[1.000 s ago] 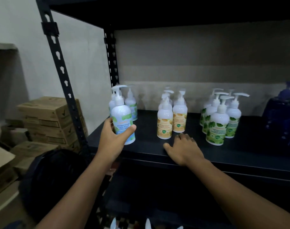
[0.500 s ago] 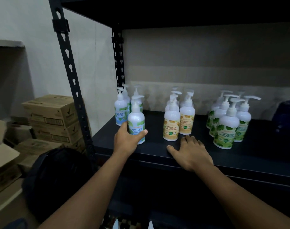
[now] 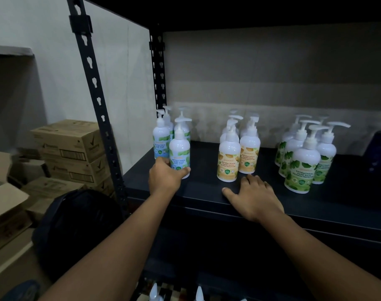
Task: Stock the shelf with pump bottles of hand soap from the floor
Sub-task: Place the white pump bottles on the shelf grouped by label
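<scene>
Since the frame a second ago, the white plastic pump bottle with the blue-and-green mint label (image 3: 179, 151) is sitting further in from the front-left corner of the black metal shelf (image 3: 207, 193); it is now standing upright on the board, and the view is sitting closer to the rack.

The left hand (image 3: 164, 179) is gripping this bottle low on its body, thumb curling across the front near the base; the right hand (image 3: 253, 196) is lying flat and spread, palm down on the shelf's front edge, holding nothing.

Governing relation: the bottle is lying directly ahead of the left hand, at the shelf's left end; its long axis is running vertically, its pump spout pointing right; it is standing just in front of the matching mint-labelled bottles (image 3: 161, 142), and whether it is touching them cannot be told. The right hand is sitting well apart from it, in front of the white bottles with yellow labels (image 3: 228, 158); the left hand is clearly the nearer.

Judgement: placement is looking nearly complete; the coming move is likely calling for the left hand to let go straight backward without tipping the row; white pump tops (image 3: 154, 294) are showing at the lower edge, suggesting stock is remaining below.
</scene>
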